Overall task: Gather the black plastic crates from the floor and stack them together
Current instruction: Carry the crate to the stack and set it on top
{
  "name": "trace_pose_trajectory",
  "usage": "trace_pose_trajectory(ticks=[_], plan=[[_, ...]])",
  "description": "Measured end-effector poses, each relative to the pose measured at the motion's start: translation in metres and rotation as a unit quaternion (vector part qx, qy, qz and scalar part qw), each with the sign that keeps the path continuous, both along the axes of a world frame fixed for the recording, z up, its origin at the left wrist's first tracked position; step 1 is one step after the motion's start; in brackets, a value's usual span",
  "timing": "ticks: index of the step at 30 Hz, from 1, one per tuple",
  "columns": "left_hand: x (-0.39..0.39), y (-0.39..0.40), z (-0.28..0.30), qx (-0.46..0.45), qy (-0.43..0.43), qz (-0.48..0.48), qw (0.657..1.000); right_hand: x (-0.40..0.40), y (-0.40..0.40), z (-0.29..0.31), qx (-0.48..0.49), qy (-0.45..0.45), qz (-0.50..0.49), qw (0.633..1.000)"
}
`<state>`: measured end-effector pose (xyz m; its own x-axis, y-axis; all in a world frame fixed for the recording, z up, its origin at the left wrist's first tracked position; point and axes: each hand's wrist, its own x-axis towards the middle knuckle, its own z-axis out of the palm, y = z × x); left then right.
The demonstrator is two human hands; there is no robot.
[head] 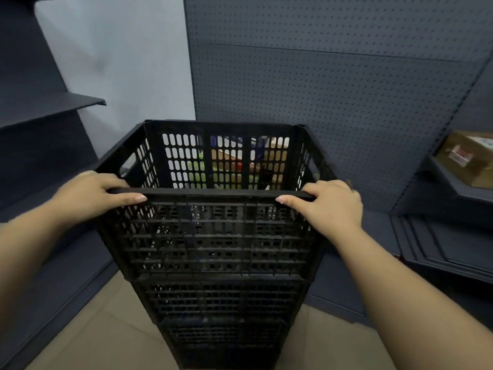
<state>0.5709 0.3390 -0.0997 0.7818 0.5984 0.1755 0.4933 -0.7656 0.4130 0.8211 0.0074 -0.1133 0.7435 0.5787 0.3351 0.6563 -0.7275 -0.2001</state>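
A stack of black perforated plastic crates stands on the tiled floor right in front of me. The top crate (213,231) is open and looks empty; coloured things show through the holes of its far wall. Under it sit a second crate (221,300) and a third crate (221,340). My left hand (90,194) grips the near rim of the top crate at its left corner, thumb along the front edge. My right hand (330,202) grips the same rim at the right corner.
A dark pegboard wall (333,89) rises behind the stack. Dark metal shelves (53,105) jut out on the left. On the right, a low shelf carries a cardboard box (466,158), with flat shelf panels (440,244) stacked below. Beige floor tiles (106,337) flank the stack.
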Motion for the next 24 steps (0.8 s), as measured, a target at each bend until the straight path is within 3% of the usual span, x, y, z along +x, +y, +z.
trace_pose_trajectory(ticks=[6,16,22,24], plan=[[0.017,0.057,0.004,-0.043,-0.018,-0.036,0.998,-0.019,0.036,-0.001,0.006,0.013,-0.048,0.999],[0.043,0.124,0.001,-0.002,-0.032,-0.106,0.994,-0.034,0.080,-0.005,-0.027,-0.045,-0.120,0.991],[0.052,0.162,-0.002,0.016,0.016,-0.145,0.989,-0.051,0.102,-0.003,-0.066,-0.032,-0.169,0.983],[0.049,0.164,0.001,0.079,0.084,-0.122,0.986,-0.059,0.111,0.003,-0.087,0.004,-0.196,0.977]])
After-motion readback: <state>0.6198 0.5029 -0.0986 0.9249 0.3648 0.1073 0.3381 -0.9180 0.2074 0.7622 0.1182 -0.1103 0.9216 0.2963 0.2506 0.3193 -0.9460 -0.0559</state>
